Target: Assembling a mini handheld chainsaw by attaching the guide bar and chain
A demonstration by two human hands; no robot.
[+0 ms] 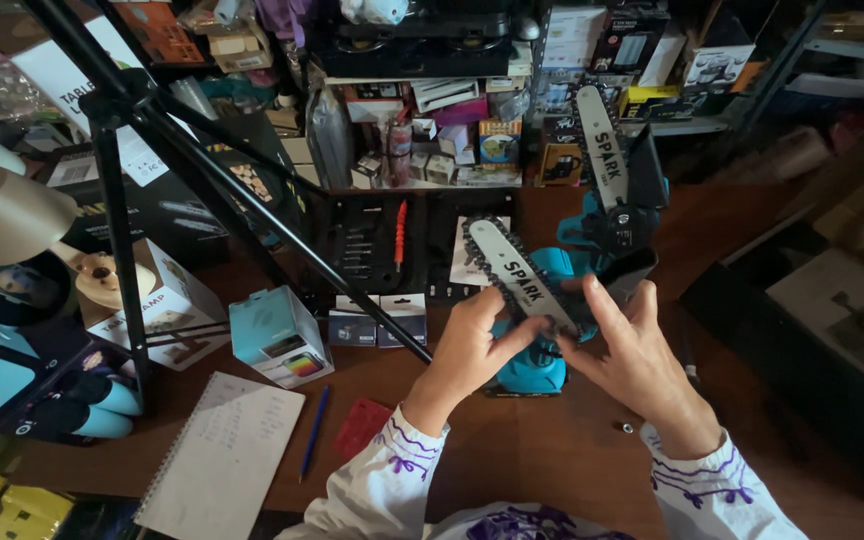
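A small teal cordless chainsaw (532, 365) lies on the brown wooden table (552, 450) in front of me. My left hand (470, 345) grips the base of its grey guide bar (512, 272), which carries a dark chain and points up and to the left. My right hand (632, 350) rests fingers spread on the right side of the saw body, touching the bar's base and a black cover (630, 272). A second teal chainsaw (612, 190) with its own grey bar stands just behind, pointing away.
A black tripod (202, 170) crosses the left half of the view. An open black tool case (392, 245) lies behind the saw. A teal box (277, 335), a spiral notebook (222, 455), a blue pen (314, 432) and a red card (362, 428) lie at left. Cluttered shelves (452, 100) fill the back.
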